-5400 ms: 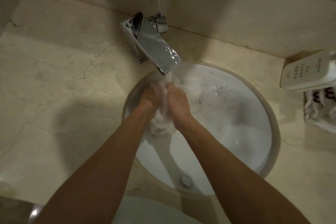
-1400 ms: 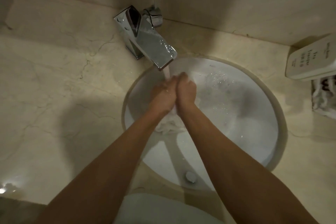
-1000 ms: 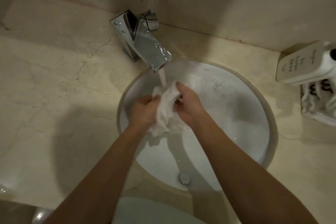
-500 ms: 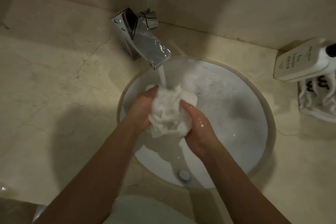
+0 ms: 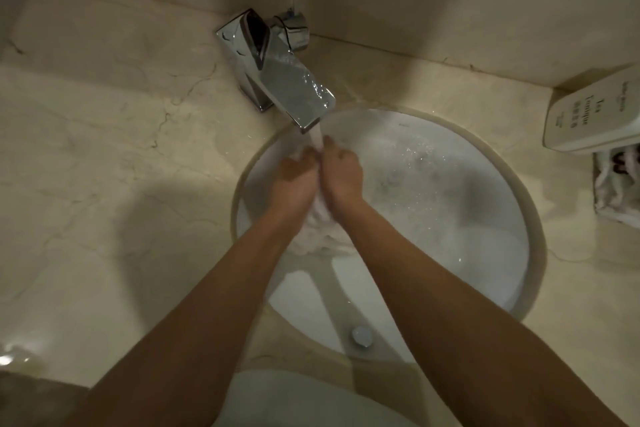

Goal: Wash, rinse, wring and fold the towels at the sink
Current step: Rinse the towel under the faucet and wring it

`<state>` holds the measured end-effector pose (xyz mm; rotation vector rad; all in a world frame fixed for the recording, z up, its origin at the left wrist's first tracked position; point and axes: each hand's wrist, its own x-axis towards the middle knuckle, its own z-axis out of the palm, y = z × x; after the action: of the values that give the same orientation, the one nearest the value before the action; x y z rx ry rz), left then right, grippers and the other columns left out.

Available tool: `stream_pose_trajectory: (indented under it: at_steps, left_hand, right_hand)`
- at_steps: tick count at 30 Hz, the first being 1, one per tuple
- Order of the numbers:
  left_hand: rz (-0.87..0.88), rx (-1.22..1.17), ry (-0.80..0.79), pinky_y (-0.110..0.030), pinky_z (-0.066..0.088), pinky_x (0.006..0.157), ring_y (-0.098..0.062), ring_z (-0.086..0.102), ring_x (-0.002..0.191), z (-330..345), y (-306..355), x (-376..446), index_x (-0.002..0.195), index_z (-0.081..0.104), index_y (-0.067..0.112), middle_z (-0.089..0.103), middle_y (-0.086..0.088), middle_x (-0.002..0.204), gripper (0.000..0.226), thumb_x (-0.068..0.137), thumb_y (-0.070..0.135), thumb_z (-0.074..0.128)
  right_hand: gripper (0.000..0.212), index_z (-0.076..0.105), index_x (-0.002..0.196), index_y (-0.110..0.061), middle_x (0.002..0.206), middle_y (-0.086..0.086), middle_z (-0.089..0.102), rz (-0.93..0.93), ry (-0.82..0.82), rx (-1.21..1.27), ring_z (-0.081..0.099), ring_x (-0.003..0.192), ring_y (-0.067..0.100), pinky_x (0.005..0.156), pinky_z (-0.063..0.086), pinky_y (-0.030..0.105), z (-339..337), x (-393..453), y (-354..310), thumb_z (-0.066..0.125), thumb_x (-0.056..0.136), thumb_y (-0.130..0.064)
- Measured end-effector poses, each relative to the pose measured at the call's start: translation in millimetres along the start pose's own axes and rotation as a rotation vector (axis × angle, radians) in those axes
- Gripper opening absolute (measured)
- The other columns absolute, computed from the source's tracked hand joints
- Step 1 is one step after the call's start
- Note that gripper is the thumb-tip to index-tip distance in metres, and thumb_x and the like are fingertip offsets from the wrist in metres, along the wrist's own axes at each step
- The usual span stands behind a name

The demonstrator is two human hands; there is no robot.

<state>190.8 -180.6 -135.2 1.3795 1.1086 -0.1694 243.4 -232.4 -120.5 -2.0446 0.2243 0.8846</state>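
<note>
2 hands pressed together under running stream: left hand (image 5: 294,180) and right hand (image 5: 341,177) clamped on white towel (image 5: 318,229), squeezed between palms. Towel bulk hangs below wrists, toward near side, long axis running far-to-near along forearms. Faucet (image 5: 277,80) spout just beyond fingertips, far-left. Sink (image 5: 512,218) basin open to right and near; drain (image 5: 362,335) well clear. Bottle (image 5: 595,114) far right on table (image 5: 86,166). Likely rinsing step; wringing needs room right.
</note>
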Motion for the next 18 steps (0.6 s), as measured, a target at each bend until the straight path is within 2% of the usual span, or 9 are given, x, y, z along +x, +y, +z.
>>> stream_pose_trajectory:
  at_steps: [2, 3, 5, 8, 11, 13, 15, 16, 18]
  left_hand:
    - [0.054, 0.061, 0.068, -0.024, 0.046, 0.063, -0.012, 0.061, 0.077, 5, 7, -5, 0.089, 0.062, 0.017, 0.063, 0.001, 0.081, 0.026, 0.101, 0.034, 0.046]
    - [0.082, 0.051, 0.077, -0.023, 0.043, 0.063, -0.010, 0.061, 0.074, 3, 11, -1, 0.081, 0.058, 0.017, 0.059, 0.001, 0.075, 0.028, 0.102, 0.027, 0.044]
    - [0.059, -0.048, 0.040, -0.018, 0.043, 0.061, -0.003, 0.056, 0.070, -3, 18, 10, 0.076, 0.050, 0.020, 0.052, 0.002, 0.075, 0.031, 0.104, 0.013, 0.040]
    - [0.034, 0.007, -0.005, -0.028, 0.045, 0.068, -0.017, 0.055, 0.079, 1, 19, 5, 0.075, 0.051, 0.019, 0.054, 0.002, 0.077, 0.033, 0.105, 0.019, 0.039]
    - [0.032, 0.154, -0.076, -0.032, 0.046, 0.086, -0.019, 0.057, 0.094, 18, 19, -14, 0.098, 0.063, 0.014, 0.061, -0.002, 0.097, 0.033, 0.104, 0.038, 0.041]
    - [-0.047, 0.140, -0.048, -0.029, 0.047, 0.090, -0.021, 0.059, 0.102, 17, 20, -3, 0.108, 0.059, 0.013, 0.062, -0.009, 0.107, 0.028, 0.105, 0.033, 0.040]
    - [-0.120, -0.040, -0.030, -0.021, 0.053, 0.075, -0.020, 0.058, 0.096, 5, 24, 11, 0.100, 0.056, 0.017, 0.059, -0.006, 0.099, 0.020, 0.106, 0.022, 0.038]
    - [-0.150, -0.137, -0.005, -0.022, 0.054, 0.067, -0.019, 0.057, 0.090, 2, 25, 13, 0.099, 0.055, 0.018, 0.057, -0.002, 0.094, 0.019, 0.106, 0.022, 0.038]
    - [-0.099, -0.154, 0.051, -0.027, 0.047, 0.069, -0.020, 0.055, 0.086, 3, 25, 9, 0.107, 0.060, 0.015, 0.060, -0.006, 0.096, 0.025, 0.105, 0.025, 0.038]
  right_hand:
    - [0.042, 0.068, 0.099, -0.007, 0.109, 0.020, 0.067, 0.101, 0.064, 0.086, 0.061, 0.103, 0.037, 0.089, 0.045, 0.040, -2, 13, -7, 0.039, 0.101, -0.037]
    - [0.039, 0.066, 0.096, -0.008, 0.107, 0.017, 0.067, 0.093, 0.055, 0.097, 0.060, 0.101, 0.034, 0.091, 0.046, 0.040, -2, 9, -8, 0.041, 0.101, -0.038]
    - [0.037, 0.064, 0.103, -0.007, 0.109, 0.012, 0.066, -0.008, -0.002, 0.024, 0.059, 0.102, 0.032, 0.096, 0.047, 0.042, 1, -5, -3, 0.047, 0.099, -0.040]
    - [0.043, 0.067, 0.105, -0.002, 0.106, 0.017, 0.067, -0.028, 0.018, 0.006, 0.061, 0.098, 0.033, 0.090, 0.050, 0.042, -7, -5, 0, 0.049, 0.097, -0.040]
    - [0.044, 0.068, 0.103, -0.004, 0.107, 0.021, 0.068, 0.134, 0.119, 0.097, 0.063, 0.101, 0.037, 0.089, 0.050, 0.043, -20, 22, -10, 0.043, 0.095, -0.039]
    - [0.055, 0.067, 0.108, -0.004, 0.109, 0.019, 0.068, 0.119, 0.104, 0.106, 0.063, 0.102, 0.036, 0.091, 0.050, 0.043, -19, 12, -9, 0.041, 0.089, -0.048]
    - [0.059, 0.068, 0.106, -0.005, 0.105, 0.017, 0.069, -0.010, 0.003, 0.033, 0.063, 0.099, 0.034, 0.089, 0.051, 0.041, -10, -8, 0, 0.042, 0.087, -0.054]
    - [0.052, 0.069, 0.101, -0.006, 0.099, 0.015, 0.070, -0.064, -0.059, 0.013, 0.064, 0.094, 0.032, 0.086, 0.051, 0.040, -6, -17, 6, 0.045, 0.092, -0.051]
    - [0.042, 0.069, 0.095, -0.006, 0.092, 0.014, 0.069, -0.091, -0.046, 0.039, 0.064, 0.090, 0.031, 0.083, 0.050, 0.040, -4, -15, 5, 0.047, 0.097, -0.042]
